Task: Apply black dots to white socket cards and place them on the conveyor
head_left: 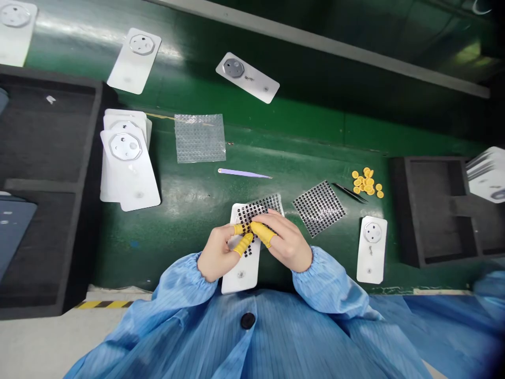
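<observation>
Right over the long white panel with rounded corners [240, 281], a flexible clear sheet of small black dots [272, 204] lies under both yellow-capped hands. The left hand [216, 255] has thumb and forefinger converging at its dots, and the right hand [291, 245] touches it with its fingers close together, though I cannot tell whether either pinches it. Beyond that panel lies a slim lilac tweezer-like tool [244, 173], while to its right are a second black-dotted sheet [319, 208] and black pointed tweezers [350, 193].

A glossy green work surface [189, 242] reflects light above a pale floor [39, 342] edged by yellow-black striped tape [106, 305].
</observation>
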The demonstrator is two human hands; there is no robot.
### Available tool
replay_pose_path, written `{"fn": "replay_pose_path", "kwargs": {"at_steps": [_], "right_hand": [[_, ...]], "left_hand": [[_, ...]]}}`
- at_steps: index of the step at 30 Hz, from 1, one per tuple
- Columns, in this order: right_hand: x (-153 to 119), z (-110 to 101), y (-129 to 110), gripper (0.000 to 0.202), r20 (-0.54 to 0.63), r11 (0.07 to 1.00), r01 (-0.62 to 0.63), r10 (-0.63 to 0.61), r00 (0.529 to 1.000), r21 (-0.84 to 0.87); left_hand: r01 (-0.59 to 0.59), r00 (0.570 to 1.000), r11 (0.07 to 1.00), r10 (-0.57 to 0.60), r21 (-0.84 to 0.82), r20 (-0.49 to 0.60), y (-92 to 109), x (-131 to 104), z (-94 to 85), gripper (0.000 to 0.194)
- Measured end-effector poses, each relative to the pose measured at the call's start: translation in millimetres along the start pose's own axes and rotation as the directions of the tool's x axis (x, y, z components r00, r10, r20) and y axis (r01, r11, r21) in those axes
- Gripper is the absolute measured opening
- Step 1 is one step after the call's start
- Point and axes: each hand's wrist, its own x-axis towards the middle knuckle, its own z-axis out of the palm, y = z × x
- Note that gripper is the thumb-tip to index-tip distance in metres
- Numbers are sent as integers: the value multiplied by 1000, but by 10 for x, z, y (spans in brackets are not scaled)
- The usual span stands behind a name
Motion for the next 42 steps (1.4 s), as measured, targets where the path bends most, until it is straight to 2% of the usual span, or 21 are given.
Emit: {"fn": "replay_pose_path", "kwargs": {"at_steps": [2, 4, 7, 10, 14, 15, 17, 19, 21, 23, 25, 27, 28, 32, 35, 42], "right_hand": [[-29, 70, 28, 19, -12, 1000, 28, -28, 1000, 12], [-76, 167, 54, 21, -42, 996, 19, -16, 999, 85], [-130, 337, 65, 22, -92, 938, -156, 193, 977, 309], [-131, 462, 61, 16, -112, 844, -322, 403, 908, 428], [-133, 467, 83, 15, -164, 843, -361, 453, 876, 399], [-140, 440, 89, 15, -182, 851, -351, 445, 877, 391], [-145, 359, 82, 18, -225, 894, -306, 389, 893, 328], [-103, 256, 36, 22, -271, 946, -259, 305, 913, 195], [5, 146, -55, 23, -306, 974, -221, 227, 925, 55], [166, 43, -171, 23, -316, 985, -174, 161, 935, -15], [334, -42, -273, 21, -294, 994, -98, 82, 952, -42], [456, -108, -330, 20, -248, 998, -24, 9, 969, -55], [489, -136, -342, 21, -222, 998, 5, -18, 975, -60], [471, -224, -349, 20, -81, 993, 49, -59, 995, -111], [416, -253, -356, 27, -23, 991, 63, -67, 998, -122], [410, -255, -332, 26, 6, 986, 52, -52, 999, -159]], "left_hand": [[-86, 996, 985, 84, 153, 19, -55, 8, -16, 15], [-111, 994, 972, 105, 206, 40, -114, 23, -34, 14], [-115, 993, 963, 103, 242, 61, -186, 69, -60, 12], [-107, 992, 960, 86, 258, 91, -234, 131, -100, 13], [-85, 989, 973, 55, 216, 141, -273, 126, -273, 18], [-60, 992, 981, 38, 183, 120, -273, 92, -342, 24], [3, 1000, 996, -1, 92, -18, -242, -17, -482, 43], [31, 976, 999, -37, -34, -213, -153, -149, -567, 69], [3, 948, 989, -51, -151, -315, -10, -257, -551, 91], [-25, 956, 973, -44, -229, -291, 152, -317, -445, 93], [-64, 969, 969, 4, -237, -246, 294, -337, -303, 72], [-128, 968, 969, 76, -210, -239, 390, -341, -188, 49], [-163, 962, 967, 112, -197, -249, 420, -340, -151, 44], [-252, 938, 953, 198, -167, -284, 447, -332, -123, 59], [-256, 941, 951, 205, -172, -269, 440, -318, -140, 68], [-207, 968, 957, 171, -204, -185, 488, -273, -124, 57]]}}
